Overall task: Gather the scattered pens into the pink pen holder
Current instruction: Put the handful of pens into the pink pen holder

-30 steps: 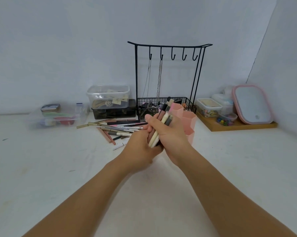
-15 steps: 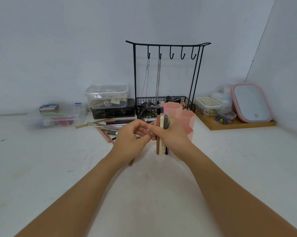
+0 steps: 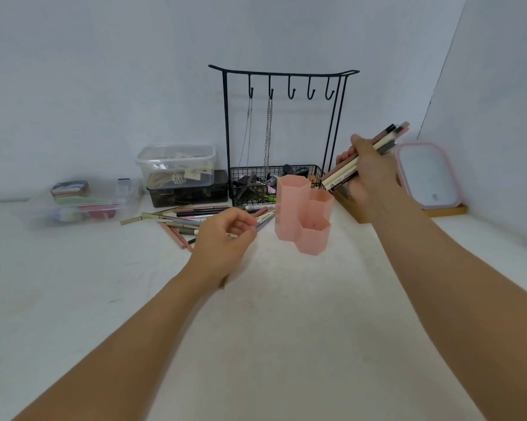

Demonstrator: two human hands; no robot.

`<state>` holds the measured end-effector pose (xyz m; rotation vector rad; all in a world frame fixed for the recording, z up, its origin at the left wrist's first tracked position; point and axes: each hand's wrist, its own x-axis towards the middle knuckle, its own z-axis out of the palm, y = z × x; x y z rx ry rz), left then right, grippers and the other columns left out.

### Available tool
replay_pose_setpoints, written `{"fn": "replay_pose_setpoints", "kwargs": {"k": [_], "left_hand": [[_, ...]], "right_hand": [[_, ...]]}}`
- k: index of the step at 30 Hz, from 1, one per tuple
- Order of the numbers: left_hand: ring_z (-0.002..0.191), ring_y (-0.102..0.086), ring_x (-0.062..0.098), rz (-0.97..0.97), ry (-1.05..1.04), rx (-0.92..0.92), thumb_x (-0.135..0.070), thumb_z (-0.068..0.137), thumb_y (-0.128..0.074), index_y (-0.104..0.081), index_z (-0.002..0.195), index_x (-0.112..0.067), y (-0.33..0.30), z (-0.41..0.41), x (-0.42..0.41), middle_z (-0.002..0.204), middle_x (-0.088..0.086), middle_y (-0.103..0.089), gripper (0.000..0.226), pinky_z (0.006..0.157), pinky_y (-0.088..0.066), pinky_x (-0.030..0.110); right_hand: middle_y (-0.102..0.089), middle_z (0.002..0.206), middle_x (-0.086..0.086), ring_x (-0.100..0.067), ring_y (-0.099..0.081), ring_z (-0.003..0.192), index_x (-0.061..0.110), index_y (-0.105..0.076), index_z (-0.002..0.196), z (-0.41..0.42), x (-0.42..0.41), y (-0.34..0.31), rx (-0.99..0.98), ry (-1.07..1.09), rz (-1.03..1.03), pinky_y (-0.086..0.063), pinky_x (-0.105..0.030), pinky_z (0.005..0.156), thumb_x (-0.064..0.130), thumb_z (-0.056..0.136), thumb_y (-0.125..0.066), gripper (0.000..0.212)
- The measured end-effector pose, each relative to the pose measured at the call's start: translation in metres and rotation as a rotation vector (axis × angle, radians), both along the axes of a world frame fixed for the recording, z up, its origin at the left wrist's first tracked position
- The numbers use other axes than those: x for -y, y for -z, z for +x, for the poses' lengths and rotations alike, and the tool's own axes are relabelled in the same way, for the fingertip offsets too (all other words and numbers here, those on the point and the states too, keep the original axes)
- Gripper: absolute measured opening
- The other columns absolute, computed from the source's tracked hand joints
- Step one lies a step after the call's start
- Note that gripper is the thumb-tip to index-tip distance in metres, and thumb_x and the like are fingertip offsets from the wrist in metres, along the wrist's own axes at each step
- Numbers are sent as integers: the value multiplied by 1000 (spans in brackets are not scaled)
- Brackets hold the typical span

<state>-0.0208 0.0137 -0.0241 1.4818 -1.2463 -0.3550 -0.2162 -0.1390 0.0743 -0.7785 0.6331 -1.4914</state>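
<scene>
right hand (image 3: pixel 373 174) grips bundle of slim pens (image 3: pixel 364 158), raised beside pink plastic hexagonal pen holder (image 3: pixel 301 220) | left hand (image 3: pixel 222 238) loosely curled, pinching a thin grey pen (image 3: pixel 263 223)

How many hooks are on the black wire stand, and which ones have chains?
5 hooks along the black wire stand's top bar. The two leftmost each carry a chain; the other three hang bare.

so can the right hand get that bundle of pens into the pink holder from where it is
Probably yes. The right hand holds the pen bundle tilted just above and right of the pink pen holder. The holder's compartments look open, and the left hand is off to its left.
</scene>
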Motion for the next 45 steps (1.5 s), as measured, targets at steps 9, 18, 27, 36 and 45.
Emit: {"fn": "replay_pose_setpoints", "kwargs": {"k": [9, 18, 27, 36, 45], "left_hand": [[71, -58, 20, 30, 34, -19, -4, 93, -64, -73, 90, -23, 3, 2, 3, 78, 3, -69, 22, 63, -47, 21], [80, -61, 38, 16, 40, 20, -7, 92, -66, -73, 91, -25, 3, 4, 5, 82, 3, -71, 19, 63, -47, 26], [65, -51, 15, -1, 16, 3, -9, 91, -68, -72, 93, -23, 2, 9, 4, 84, 9, -71, 14, 53, -37, 12], [60, -48, 9, 1, -5, 12, -14, 92, -69, -72, 93, -26, 6, 12, 7, 82, 1, -70, 12, 52, -38, 12], [56, -49, 2, -65, -121, -8, -11, 94, -66, -68, 96, -27, 4, 17, 7, 78, -1, -66, 16, 58, -40, 18]], "right_hand": [[-67, 65, -9, -24, -66, 63, 11, -61, 75, 23, 24, 27, -550, 16, -119, -58, -39, 67, 12, 90, -70, 18], [-74, 100, -7, -21, -66, 88, 11, -70, 107, 17, 27, 70, -572, -216, -60, -54, -35, 73, 33, 89, -74, 29], [-73, 115, -13, -30, -71, 103, 15, -64, 113, -2, 13, 91, -580, -338, -101, -60, -43, 83, -7, 78, -77, 43], [-70, 105, -1, -8, -69, 84, 6, -61, 124, -8, 34, 82, -636, -179, -106, -58, -19, 57, -4, 85, -73, 42], [-51, 124, 2, -10, -53, 106, 15, -42, 136, -6, 11, 46, -694, 505, -157, -50, -33, 96, 15, 76, -77, 69]]}}
